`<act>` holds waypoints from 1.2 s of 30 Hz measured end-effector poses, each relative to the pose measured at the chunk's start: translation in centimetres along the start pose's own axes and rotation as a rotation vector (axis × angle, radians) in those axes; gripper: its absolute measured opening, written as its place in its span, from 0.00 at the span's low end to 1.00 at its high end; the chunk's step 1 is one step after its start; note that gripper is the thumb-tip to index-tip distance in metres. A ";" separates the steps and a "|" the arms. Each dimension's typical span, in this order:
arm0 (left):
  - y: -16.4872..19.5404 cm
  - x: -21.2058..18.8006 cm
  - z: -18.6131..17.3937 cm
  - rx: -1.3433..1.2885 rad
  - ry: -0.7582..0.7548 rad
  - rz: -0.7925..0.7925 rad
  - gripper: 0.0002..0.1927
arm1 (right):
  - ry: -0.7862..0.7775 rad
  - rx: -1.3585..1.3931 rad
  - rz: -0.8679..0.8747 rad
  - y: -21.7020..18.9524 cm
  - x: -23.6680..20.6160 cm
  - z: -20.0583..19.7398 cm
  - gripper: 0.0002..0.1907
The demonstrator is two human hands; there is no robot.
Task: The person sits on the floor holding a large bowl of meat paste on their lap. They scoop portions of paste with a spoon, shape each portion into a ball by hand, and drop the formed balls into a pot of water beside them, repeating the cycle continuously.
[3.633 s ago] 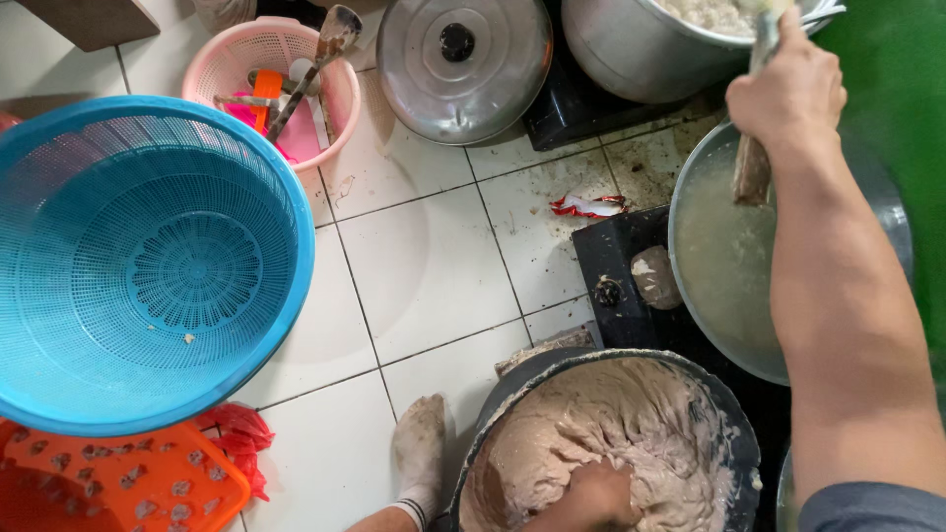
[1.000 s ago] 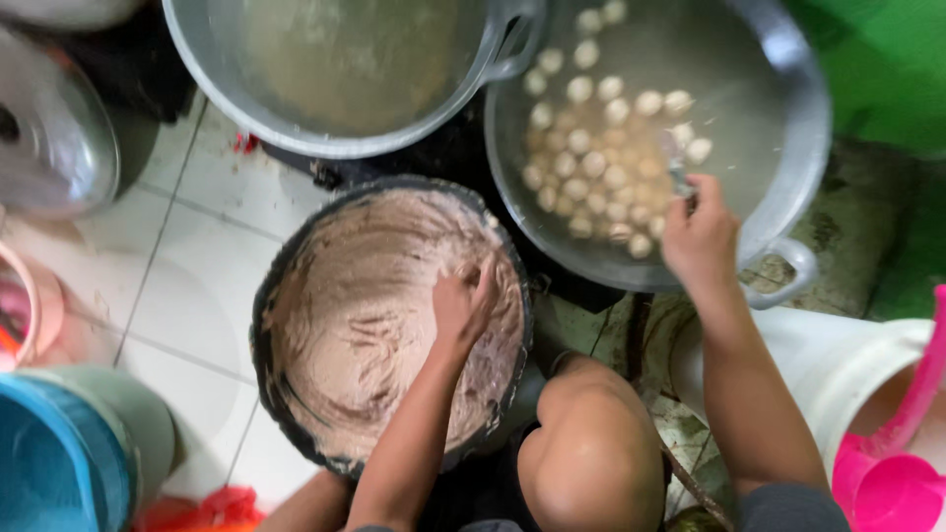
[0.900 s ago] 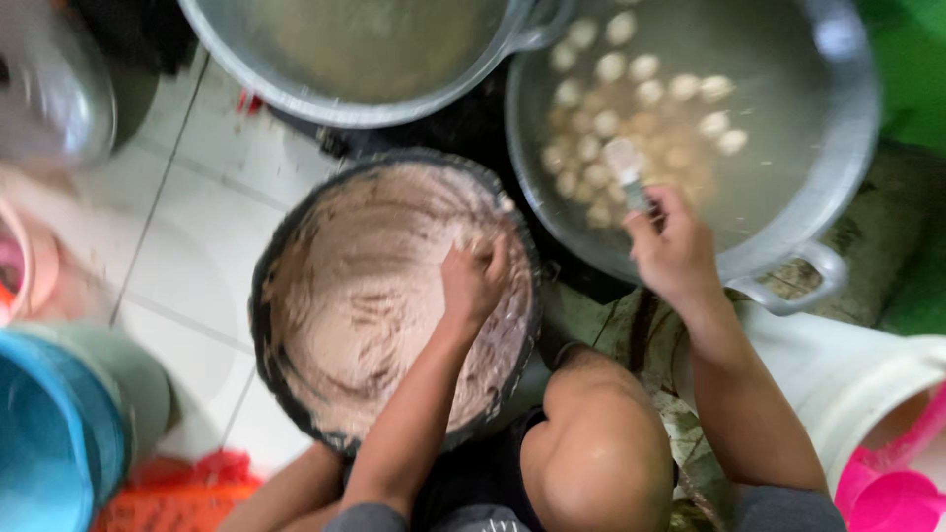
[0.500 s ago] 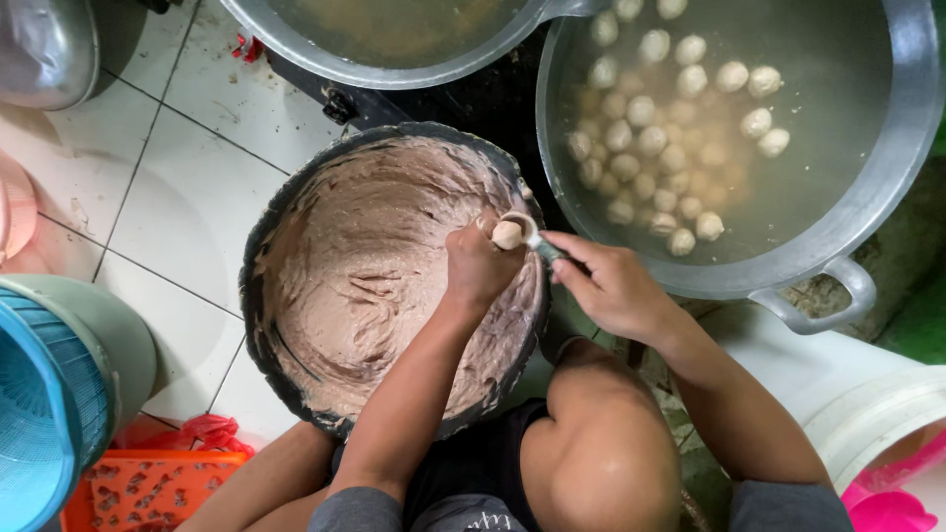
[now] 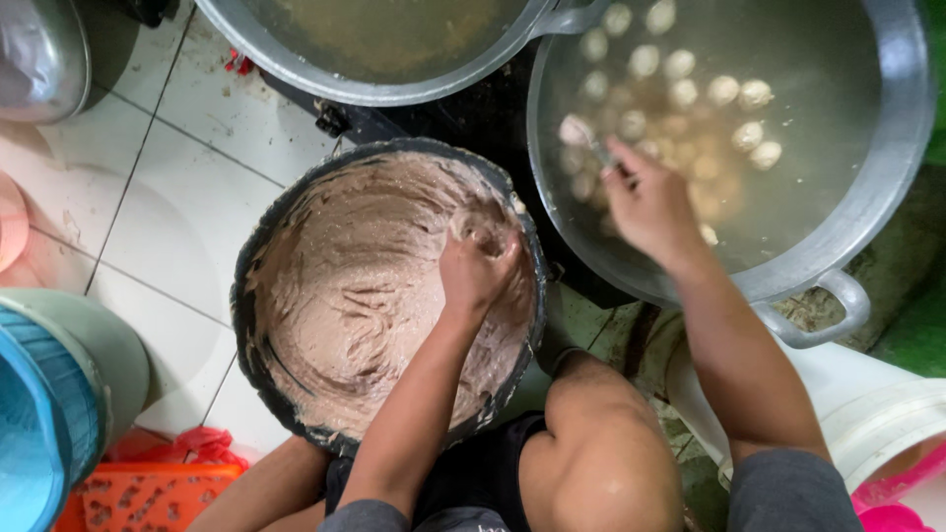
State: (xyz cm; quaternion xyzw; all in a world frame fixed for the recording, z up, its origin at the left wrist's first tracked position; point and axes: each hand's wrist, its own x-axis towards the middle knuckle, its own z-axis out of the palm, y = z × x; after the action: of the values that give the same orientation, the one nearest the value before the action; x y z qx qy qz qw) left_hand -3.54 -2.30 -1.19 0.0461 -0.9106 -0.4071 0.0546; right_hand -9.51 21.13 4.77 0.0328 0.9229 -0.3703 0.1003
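A thick brownish-grey paste (image 5: 365, 296) fills a round dark basin (image 5: 258, 296) that sits on the white tiled floor (image 5: 187, 217) in the near middle of the scene, its surface smeared into ridges. The left hand (image 5: 478, 266) is sunk into the paste at the basin's right side, fingers curled shut around a lump of it. Just beyond the basin's right rim, the right hand (image 5: 645, 202) reaches over a wide metal pot (image 5: 887, 187) of cloudy liquid and pinches the handle of a spoon (image 5: 581, 133), whose bowl carries a pale ball at the liquid's surface. Many pale round balls (image 5: 729, 94) float in that pot, mostly toward its far side. A second large metal pot (image 5: 374, 89) holding brownish liquid stands at the far edge, to the left of the first, with a dark burner visible between the two. The person's bare knee (image 5: 601, 453) rises at the near right of the basin. At the near left stand a blue slotted basket (image 5: 39, 433) and an orange perforated crate (image 5: 148, 498); a white bucket (image 5: 867, 414) lies at the near right.
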 end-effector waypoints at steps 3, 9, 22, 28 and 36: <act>-0.3 0.3 0.3 -0.146 0.013 0.001 0.12 | 0.003 -0.037 0.028 -0.7 -1.1 -0.9 0.24; 0.2 0.1 0.8 -0.297 -0.003 -0.104 0.12 | -0.529 0.172 0.162 -3.0 -4.8 1.3 0.23; -1.0 0.9 1.4 0.279 -0.093 -0.095 0.17 | -0.302 0.369 0.166 -0.2 -0.8 1.1 0.23; -1.2 -0.3 1.7 0.011 -0.030 0.020 0.15 | -0.071 0.037 0.131 0.4 1.7 -0.7 0.22; -0.5 -0.1 2.0 -0.276 -0.005 -0.083 0.11 | -0.498 0.187 0.118 -1.8 -4.2 0.9 0.22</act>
State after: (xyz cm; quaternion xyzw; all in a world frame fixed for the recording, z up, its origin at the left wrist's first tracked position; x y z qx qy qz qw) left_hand -3.73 -1.16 -2.92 0.0746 -0.8434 -0.5305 0.0411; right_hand -5.51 19.29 6.24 0.0037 0.8281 -0.4441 0.3420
